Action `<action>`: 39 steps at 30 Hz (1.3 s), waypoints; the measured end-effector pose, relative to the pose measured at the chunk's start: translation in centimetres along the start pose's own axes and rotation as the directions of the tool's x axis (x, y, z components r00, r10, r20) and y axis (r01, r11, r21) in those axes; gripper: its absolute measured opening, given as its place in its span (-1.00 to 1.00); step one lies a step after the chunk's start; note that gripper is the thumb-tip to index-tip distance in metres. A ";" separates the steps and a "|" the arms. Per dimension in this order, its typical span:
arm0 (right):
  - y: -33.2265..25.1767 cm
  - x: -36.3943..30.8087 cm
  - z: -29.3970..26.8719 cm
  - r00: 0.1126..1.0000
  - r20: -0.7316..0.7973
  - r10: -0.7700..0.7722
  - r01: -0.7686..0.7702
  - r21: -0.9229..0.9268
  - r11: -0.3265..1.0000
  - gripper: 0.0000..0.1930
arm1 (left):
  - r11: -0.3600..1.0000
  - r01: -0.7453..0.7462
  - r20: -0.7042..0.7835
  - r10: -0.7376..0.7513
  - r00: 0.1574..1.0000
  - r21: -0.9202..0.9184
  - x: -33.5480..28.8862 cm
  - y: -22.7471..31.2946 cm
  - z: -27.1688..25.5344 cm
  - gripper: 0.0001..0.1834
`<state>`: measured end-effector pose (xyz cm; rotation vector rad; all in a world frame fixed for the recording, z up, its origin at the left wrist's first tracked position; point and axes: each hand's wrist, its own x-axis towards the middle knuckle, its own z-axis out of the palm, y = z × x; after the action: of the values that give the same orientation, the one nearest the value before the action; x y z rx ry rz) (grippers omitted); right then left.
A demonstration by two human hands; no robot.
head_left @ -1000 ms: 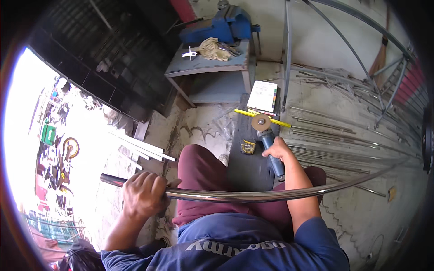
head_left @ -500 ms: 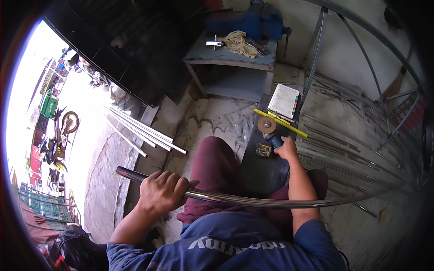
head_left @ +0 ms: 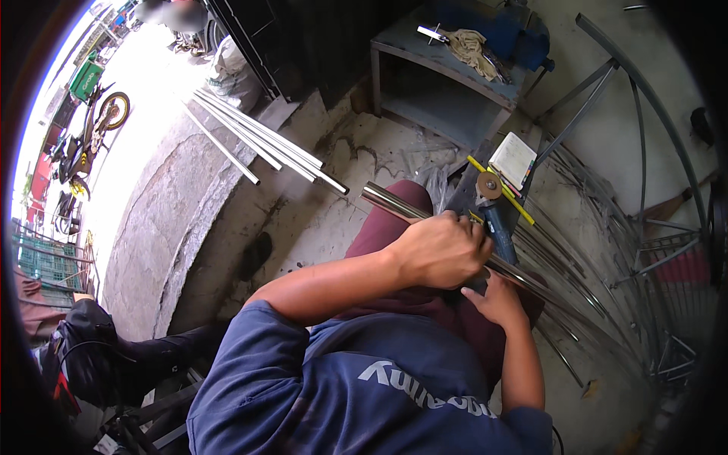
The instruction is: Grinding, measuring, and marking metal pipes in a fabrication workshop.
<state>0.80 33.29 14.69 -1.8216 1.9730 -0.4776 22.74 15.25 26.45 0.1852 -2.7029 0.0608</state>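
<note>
My left hand (head_left: 446, 250) is wrapped round a shiny metal pipe (head_left: 394, 202), which slants over my thighs from upper left to lower right. Just below it, my right hand (head_left: 500, 299) is closed round the rear of a dark blue angle grinder (head_left: 497, 227); the pipe and my left hand partly cover that grip. The grinder's brown disc (head_left: 489, 184) points away from me, beside a yellow bar (head_left: 516, 203). An open notebook (head_left: 513, 161) lies just past the disc. Only a yellow sliver of the tape measure shows behind my left hand.
Several pale tubes (head_left: 265, 140) lie at the left by a concrete ledge (head_left: 163, 227). A metal table (head_left: 447, 98) at the back carries a cloth (head_left: 470, 51) and a blue vise (head_left: 523, 34). On the right stand a curved metal frame (head_left: 644, 68) and several thin rods on the floor.
My left hand has moved right, bringing the pipe over my right hand and tilting it. The grinder has been drawn nearer to me. The view has turned, shifting the surroundings.
</note>
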 end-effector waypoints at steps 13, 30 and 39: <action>-2.9 -8.5 -4.5 0.601 -0.706 -0.373 -0.011 -0.474 0.880 -0.58 | 0.981 -0.189 -0.217 0.193 0.957 0.043 -0.1 1.6 1.9 -0.83; 22.2 -19.6 -4.5 0.618 -0.685 0.385 -0.625 -0.131 0.769 -0.65 | 0.715 0.357 -0.439 -0.079 0.895 0.600 -19.6 -18.2 -13.7 -0.77; 10.6 -4.6 -4.7 0.770 -0.185 0.611 -0.638 -0.175 0.750 -0.71 | 0.487 0.747 -0.286 -0.714 0.639 0.454 -26.7 -19.0 -12.3 -0.36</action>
<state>-10.42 38.65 13.54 -1.1226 2.6419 -0.1397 54.46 0.55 26.63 1.4763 -2.2285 0.5593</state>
